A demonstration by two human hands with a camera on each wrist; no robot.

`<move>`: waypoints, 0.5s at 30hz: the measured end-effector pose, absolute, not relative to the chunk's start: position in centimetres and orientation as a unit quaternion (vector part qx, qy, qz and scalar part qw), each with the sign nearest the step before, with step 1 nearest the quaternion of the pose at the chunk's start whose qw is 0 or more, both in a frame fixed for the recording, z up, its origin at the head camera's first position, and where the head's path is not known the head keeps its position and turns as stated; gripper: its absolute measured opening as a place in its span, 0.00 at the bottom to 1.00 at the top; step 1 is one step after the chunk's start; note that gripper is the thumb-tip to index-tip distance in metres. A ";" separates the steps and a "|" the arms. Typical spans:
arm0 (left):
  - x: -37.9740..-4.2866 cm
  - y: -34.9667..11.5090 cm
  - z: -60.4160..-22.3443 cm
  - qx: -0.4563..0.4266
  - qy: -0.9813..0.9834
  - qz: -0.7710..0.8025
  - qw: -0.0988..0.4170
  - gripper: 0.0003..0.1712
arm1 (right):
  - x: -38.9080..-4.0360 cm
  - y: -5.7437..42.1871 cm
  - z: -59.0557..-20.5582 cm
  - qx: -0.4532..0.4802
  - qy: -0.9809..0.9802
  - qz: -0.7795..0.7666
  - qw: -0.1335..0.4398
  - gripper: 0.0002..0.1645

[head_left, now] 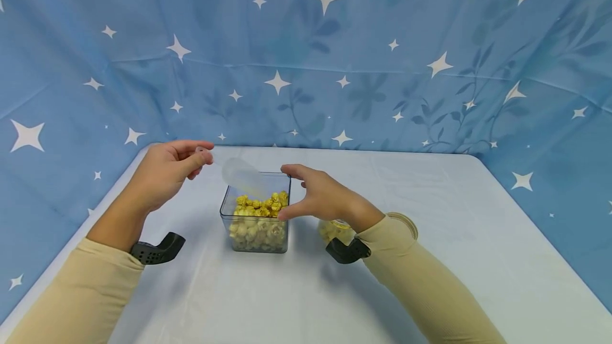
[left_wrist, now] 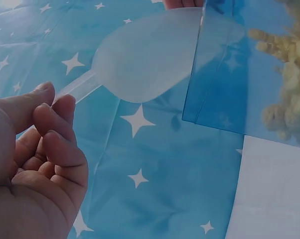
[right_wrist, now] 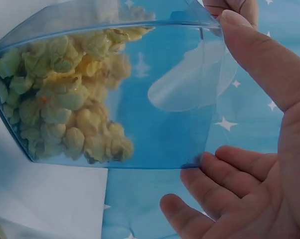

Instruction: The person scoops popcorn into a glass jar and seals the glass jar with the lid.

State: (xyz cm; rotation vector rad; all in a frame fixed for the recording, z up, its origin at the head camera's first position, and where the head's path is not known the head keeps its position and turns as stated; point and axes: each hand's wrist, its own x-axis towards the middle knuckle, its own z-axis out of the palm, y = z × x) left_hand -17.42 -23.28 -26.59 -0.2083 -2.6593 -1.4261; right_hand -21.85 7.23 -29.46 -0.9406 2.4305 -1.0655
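Observation:
Between thumb and fingers, my left hand (head_left: pixel 164 171) pinches the thin handle of a translucent plastic scoop (head_left: pixel 240 173). The scoop's bowl (left_wrist: pixel 140 55) tilts down to the right, its front end inside a clear square container (head_left: pixel 226 206). Yellow popcorn (head_left: pixel 260 206) lies on paler pieces in that container. On the container's right side, my right hand (head_left: pixel 320 195) holds it, thumb at the near corner and fingers toward the far corner. In the right wrist view, the thumb and fingertips touch opposite edges of the container wall (right_wrist: pixel 165 132).
Partly behind my right forearm is a clear jar (head_left: pixel 332 231) with popcorn in it and a gold rim. A round gold-edged lid (head_left: pixel 406 222) lies to its right on the white table (head_left: pixel 454 190). A blue star-patterned cloth (head_left: pixel 296 41) hangs behind the table.

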 end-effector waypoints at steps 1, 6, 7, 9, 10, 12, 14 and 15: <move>-17.4 -23.2 -26.6 -0.069 -0.880 -0.466 0.058 0.22 | -21.9 7.2 -29.5 -0.329 0.854 -0.370 0.162 0.59; -17.3 -23.1 -26.4 -0.063 -0.891 -0.446 0.057 0.22 | -21.9 7.1 -29.5 -0.334 0.858 -0.359 0.157 0.58; -17.2 -23.0 -26.3 -0.061 -0.894 -0.439 0.057 0.22 | -21.9 7.1 -29.5 -0.334 0.858 -0.357 0.157 0.58; -17.1 -22.8 -26.2 -0.060 -0.901 -0.425 0.057 0.23 | -21.9 7.1 -29.5 -0.333 0.859 -0.357 0.157 0.58; -17.1 -22.7 -26.2 -0.060 -0.905 -0.418 0.056 0.23 | -21.9 7.1 -29.5 -0.330 0.859 -0.358 0.158 0.58; -17.0 -22.5 -26.1 -0.061 -0.911 -0.403 0.059 0.23 | -21.8 7.2 -29.6 -0.329 0.860 -0.357 0.157 0.58; -17.0 -22.2 -25.9 -0.061 -0.918 -0.388 0.063 0.23 | -21.8 7.2 -29.6 -0.329 0.861 -0.356 0.157 0.58; -16.9 -22.1 -25.9 -0.060 -0.921 -0.380 0.065 0.23 | -21.7 7.2 -29.6 -0.328 0.862 -0.354 0.157 0.58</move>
